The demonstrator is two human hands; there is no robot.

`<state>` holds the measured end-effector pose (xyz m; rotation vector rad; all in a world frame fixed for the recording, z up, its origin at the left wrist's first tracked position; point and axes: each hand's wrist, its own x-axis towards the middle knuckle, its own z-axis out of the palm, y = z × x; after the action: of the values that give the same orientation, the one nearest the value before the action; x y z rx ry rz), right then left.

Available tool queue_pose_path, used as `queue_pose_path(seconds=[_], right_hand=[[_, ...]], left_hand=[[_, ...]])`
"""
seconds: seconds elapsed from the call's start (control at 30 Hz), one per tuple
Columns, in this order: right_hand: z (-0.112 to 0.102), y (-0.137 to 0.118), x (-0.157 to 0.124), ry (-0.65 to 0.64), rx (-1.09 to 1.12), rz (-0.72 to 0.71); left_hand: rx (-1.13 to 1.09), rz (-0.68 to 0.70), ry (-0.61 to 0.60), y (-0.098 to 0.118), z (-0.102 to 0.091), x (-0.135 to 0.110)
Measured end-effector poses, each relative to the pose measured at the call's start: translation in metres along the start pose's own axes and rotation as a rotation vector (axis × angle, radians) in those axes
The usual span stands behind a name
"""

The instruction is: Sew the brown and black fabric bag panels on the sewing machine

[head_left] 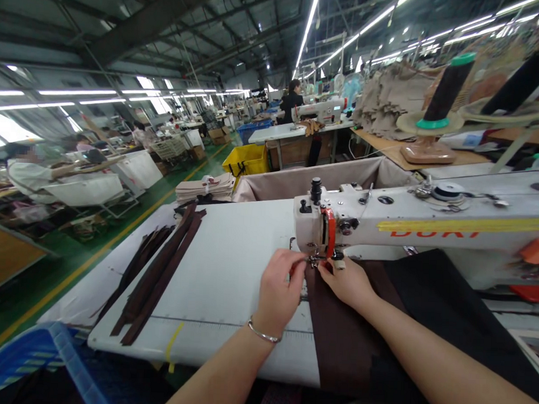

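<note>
A white industrial sewing machine [361, 220] stands over a white work table, its head above both hands. My left hand [282, 282] is at the left of the needle area, thumb and forefinger pinched together near the presser foot [312, 261]; what lies between them is too small to make out. On the other side of the foot, my right hand [346, 281] rests on dark brown fabric [335, 334], its fingertips close to the needle and partly hidden by the machine head. The brown piece hangs over the table's front edge, and black fabric [451, 302] lies to its right.
Dark brown strips [165, 275] lie on the table's left side. A blue plastic basket [65, 354] stands at the lower left. Behind the table are a fabric-lined bin [270, 185], a yellow crate [247, 160] and a thread cone [448, 90]. Other people work farther off.
</note>
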<state>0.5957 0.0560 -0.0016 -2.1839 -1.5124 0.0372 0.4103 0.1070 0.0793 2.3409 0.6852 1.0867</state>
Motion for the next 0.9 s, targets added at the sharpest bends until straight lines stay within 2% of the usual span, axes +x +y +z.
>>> queue_pose_path(seconds=[0.1,0.17,0.27,0.33,0.43,0.5,0.6,0.63,0.67,0.77,0.9], right_hand=[[-0.001,-0.001,0.002,-0.048,-0.004,0.033],[-0.001,-0.002,0.004,-0.066,-0.009,0.054],[-0.003,-0.003,0.005,-0.084,-0.01,0.067],[-0.003,-0.005,0.004,-0.088,-0.008,0.063],[-0.004,-0.007,0.002,-0.087,-0.008,0.061],[-0.004,-0.006,0.003,-0.08,-0.01,0.07],[-0.007,0.001,0.011,-0.063,-0.014,0.096],[-0.009,0.004,0.015,-0.06,-0.014,0.102],[-0.012,0.007,0.018,-0.062,-0.013,0.1],[-0.022,0.012,0.016,-0.073,-0.008,0.024],[-0.033,0.011,-0.023,-0.074,-0.009,-0.226]], left_hand=[[-0.274,-0.082,0.175,0.034,-0.01,0.023],[-0.453,-0.115,0.167,0.052,-0.013,0.036],[-0.478,-0.117,0.093,0.064,-0.014,0.049],[-0.374,-0.073,0.067,0.063,-0.014,0.053],[-0.193,0.077,0.019,0.053,-0.018,0.053],[-0.163,0.154,0.003,0.044,-0.022,0.048],[-0.117,0.096,0.121,0.026,-0.022,0.029],[-0.059,0.065,0.123,0.02,-0.019,0.019],[0.013,0.051,0.079,0.013,-0.015,0.009],[0.168,0.108,-0.22,-0.006,0.002,-0.022],[0.315,0.139,-0.451,-0.023,0.02,-0.043]])
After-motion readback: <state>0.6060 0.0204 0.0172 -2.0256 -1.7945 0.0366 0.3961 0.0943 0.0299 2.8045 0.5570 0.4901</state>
